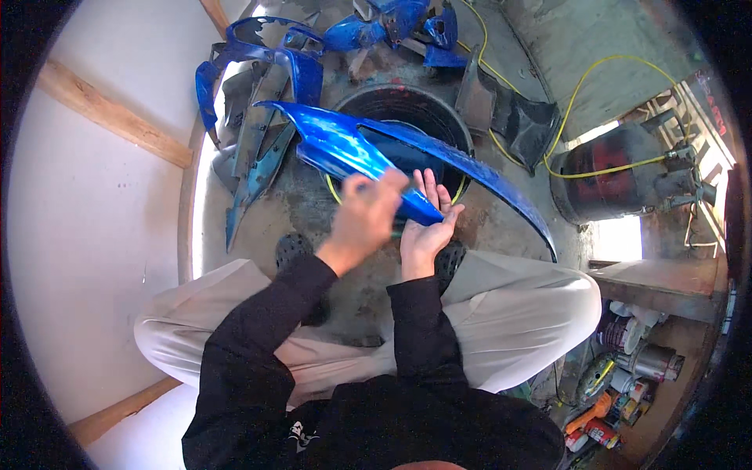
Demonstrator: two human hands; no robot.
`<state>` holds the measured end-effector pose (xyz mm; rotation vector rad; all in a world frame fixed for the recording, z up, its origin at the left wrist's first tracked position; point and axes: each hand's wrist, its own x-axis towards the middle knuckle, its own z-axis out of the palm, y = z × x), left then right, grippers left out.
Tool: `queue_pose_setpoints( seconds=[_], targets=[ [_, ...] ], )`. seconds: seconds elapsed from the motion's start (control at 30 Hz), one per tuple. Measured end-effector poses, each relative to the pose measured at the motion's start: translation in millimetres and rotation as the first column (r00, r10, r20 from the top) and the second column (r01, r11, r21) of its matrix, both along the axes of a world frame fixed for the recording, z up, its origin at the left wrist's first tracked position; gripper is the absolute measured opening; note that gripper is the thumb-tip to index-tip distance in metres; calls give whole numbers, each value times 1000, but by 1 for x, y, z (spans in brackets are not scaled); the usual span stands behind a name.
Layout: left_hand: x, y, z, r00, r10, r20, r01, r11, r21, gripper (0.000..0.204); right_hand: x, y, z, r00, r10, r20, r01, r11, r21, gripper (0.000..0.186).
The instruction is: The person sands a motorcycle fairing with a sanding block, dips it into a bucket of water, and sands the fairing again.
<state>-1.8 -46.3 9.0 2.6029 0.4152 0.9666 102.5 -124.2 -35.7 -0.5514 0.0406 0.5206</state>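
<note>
A long glossy blue motorcycle fairing panel [341, 141], with a thin curved arm sweeping to the right, lies over a round black tub [368, 98]. Its narrow near end rests on the upturned palm of my right hand [427, 231], whose fingers stretch out beneath and beside it. My left hand [364, 215], blurred by motion, is curled against the panel's near left edge. Whatever its fingers may hold is hidden. The tub's inside looks dark, partly covered by the panel.
More blue fairing parts [301, 74] lie at the far left, others [384, 27] beyond the tub. Dark plastic pieces [513, 113] sit right of it. A rusty tank [607, 172] with a yellow hose [576, 86] stands at right. Cans and tools [627, 376] crowd a lower-right shelf.
</note>
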Motion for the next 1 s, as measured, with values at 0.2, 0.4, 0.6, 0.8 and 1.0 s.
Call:
queue_pose_setpoints(
  seconds=[0.2,0.4,0.6,0.8,1.0],
  targets=[
    [5,15,0,998,-44,-34,47,994,98,26,4,-8,-3,1000,-12,0,12,1000,24,64],
    [3,-5,1,999,35,-2,-35,999,40,29,0,-1,-1,999,6,-31,-5,999,43,64],
    [8,24,7,999,-29,-38,33,995,93,22,4,-8,-3,1000,-1,-21,2,998,62,59],
    [-10,64,-3,969,246,37,-248,965,89,25,4,0,-1,1000,-17,-6,17,1000,7,62],
    [8,78,2,998,-55,-33,57,996,62,21,8,1,-5,999,-41,7,41,998,-38,64]
  ],
)
